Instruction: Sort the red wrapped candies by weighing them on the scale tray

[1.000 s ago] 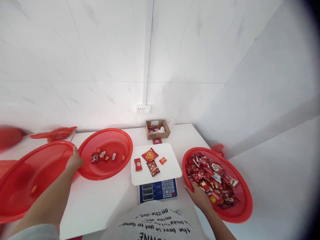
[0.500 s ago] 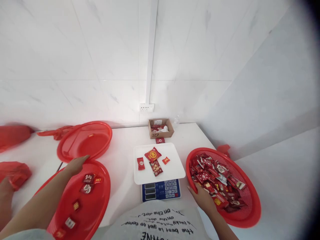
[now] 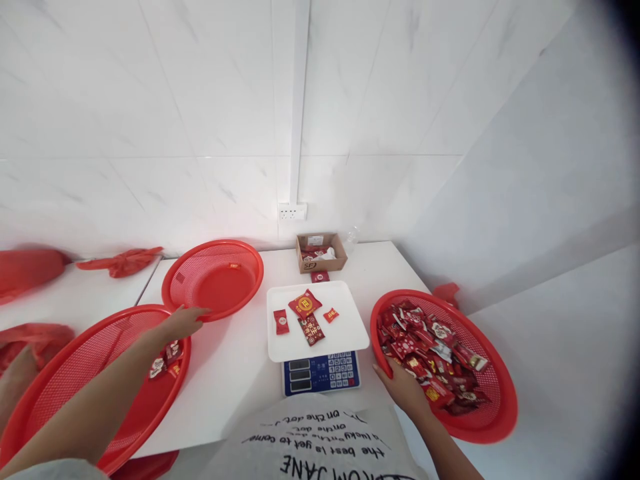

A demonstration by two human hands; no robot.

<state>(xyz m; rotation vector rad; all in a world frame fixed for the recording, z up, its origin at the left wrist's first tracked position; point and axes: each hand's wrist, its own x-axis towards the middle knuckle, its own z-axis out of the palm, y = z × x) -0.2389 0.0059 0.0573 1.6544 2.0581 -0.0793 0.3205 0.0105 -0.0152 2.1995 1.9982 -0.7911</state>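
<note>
At the left, my left hand (image 3: 186, 323) has its fingers over the near rim of a red mesh basket (image 3: 250, 257), closed on the edge. One small red packet (image 3: 235, 266) lies inside. Under my left forearm is a second red basket (image 3: 125, 420) with a few wrapped sweets (image 3: 158, 367), partly hidden by the arm. My right hand (image 3: 403, 385) grips the left rim of a red basket (image 3: 505, 407) heaped with red-wrapped sweets (image 3: 440, 360). Between my hands stands a digital scale (image 3: 323, 375), its white tray (image 3: 280, 347) bearing several red packets (image 3: 306, 304).
A small cardboard box (image 3: 323, 263) of packets stands behind the scale, with one red packet (image 3: 320, 277) before it. Red plastic bags (image 3: 123, 262) lie at the left; another person's hand (image 3: 23, 367) is by one. A wall socket (image 3: 293, 212) is above the table.
The far left basket has slid right, with my left hand at its rim. The nearer left basket has shifted left, and the two are farther apart. My right hand keeps its grip.
</note>
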